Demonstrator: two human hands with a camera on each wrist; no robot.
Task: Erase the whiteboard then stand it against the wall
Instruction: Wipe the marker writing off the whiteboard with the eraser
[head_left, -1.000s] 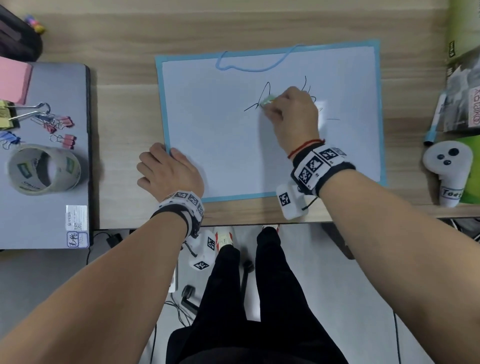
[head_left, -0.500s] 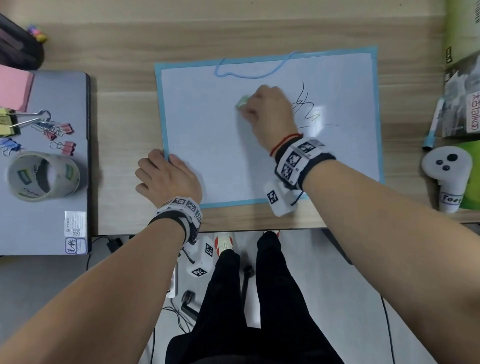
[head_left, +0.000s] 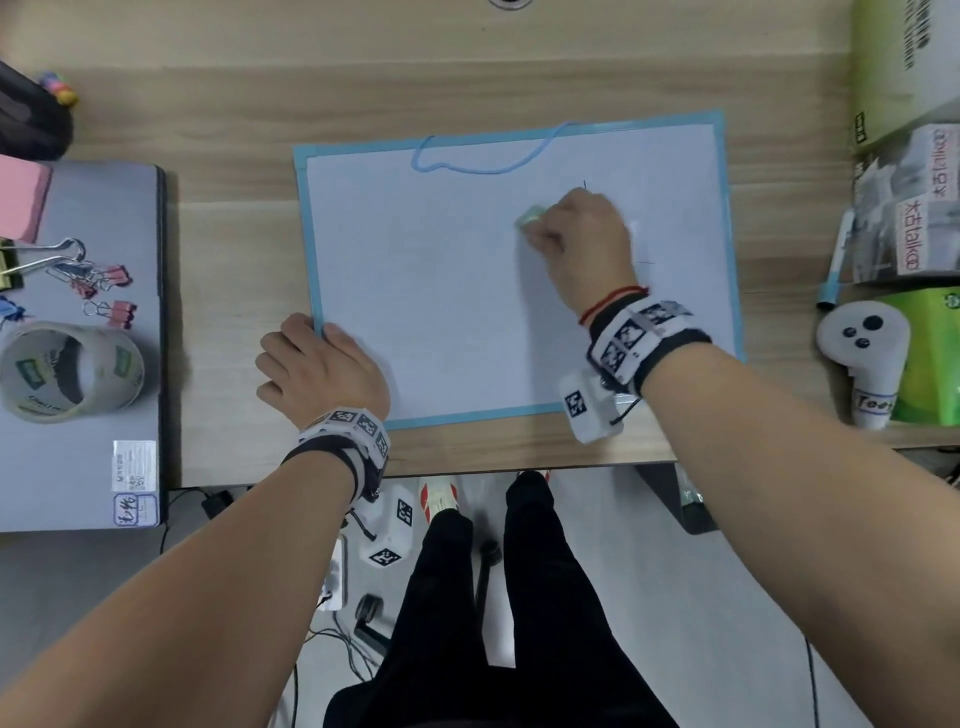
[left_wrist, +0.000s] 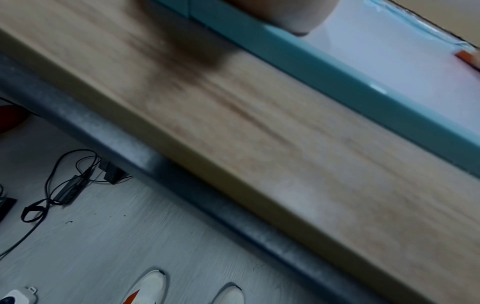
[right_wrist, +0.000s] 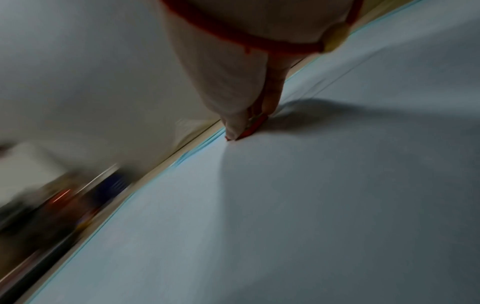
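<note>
Two faint marks remain on the whiteboard (head_left: 467, 291), so the right hand (head_left: 582, 244), clutching a pale green eraser (head_left: 530, 215), should sweep firmly while the flat, uncurled left hand (head_left: 322, 371) braces its corner.

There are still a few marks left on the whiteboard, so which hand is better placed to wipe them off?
Right. The right hand already grips the pale green eraser on the whiteboard, beside the faint remaining strokes. The left hand rests on the near-left corner, apparently steadying the board.
</note>
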